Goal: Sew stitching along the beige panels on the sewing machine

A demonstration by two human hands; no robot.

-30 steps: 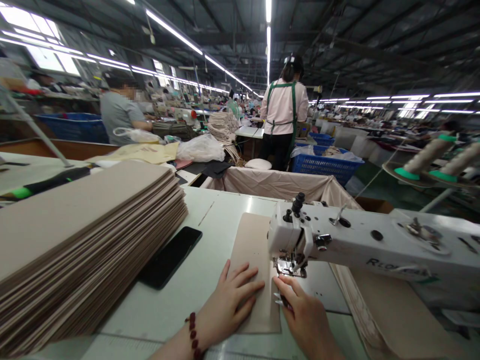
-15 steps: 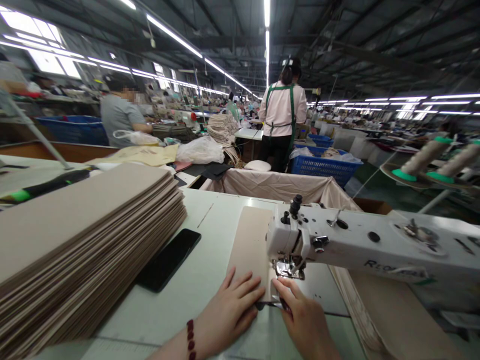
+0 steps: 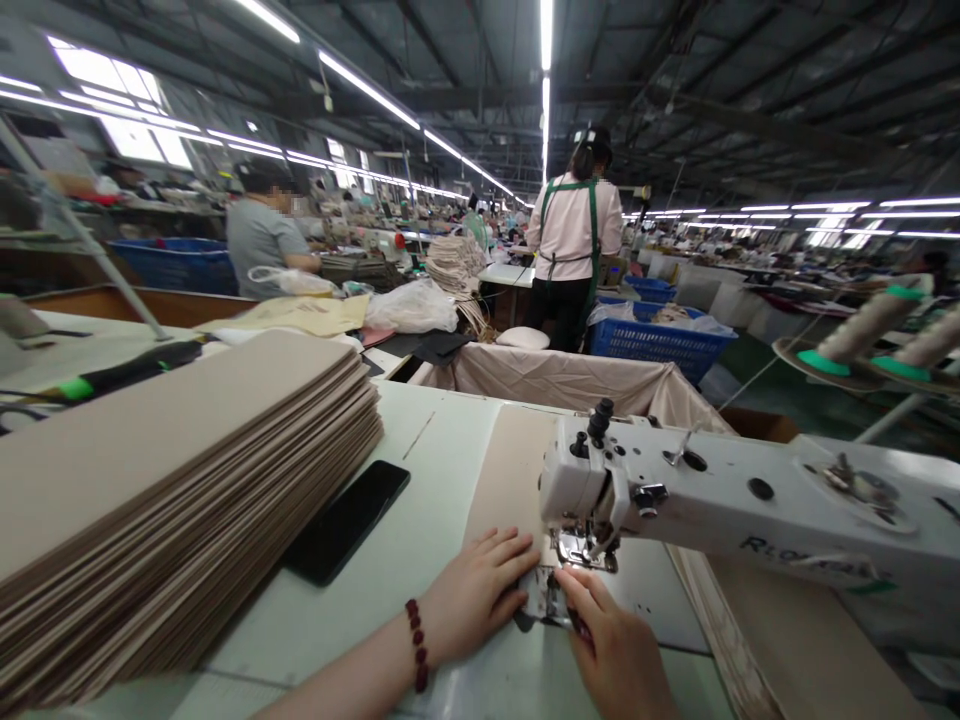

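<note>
Where the sewing machine [image 3: 750,500] head overhangs the table [image 3: 420,530], it hides the right edge of the beige panel [image 3: 506,475], and the needle and presser foot [image 3: 581,550] are too small and shadowed to read clearly; the right wrist is cut off by the bottom edge of the head view. The panel lies flat on the table, running from under the machine head away from the person, its near end just ahead of both hands. The left hand [image 3: 476,595], a dark bead bracelet [image 3: 416,645] on its wrist, lies flat with fingers spread, fingertips on the panel's near end. The right hand [image 3: 619,655] has its fingers drawn narrow, pinching a small dark tool beside the presser foot, what kind I cannot tell. To the left sit a black phone [image 3: 349,520] and a tall stack of beige panels [image 3: 172,490].
</note>
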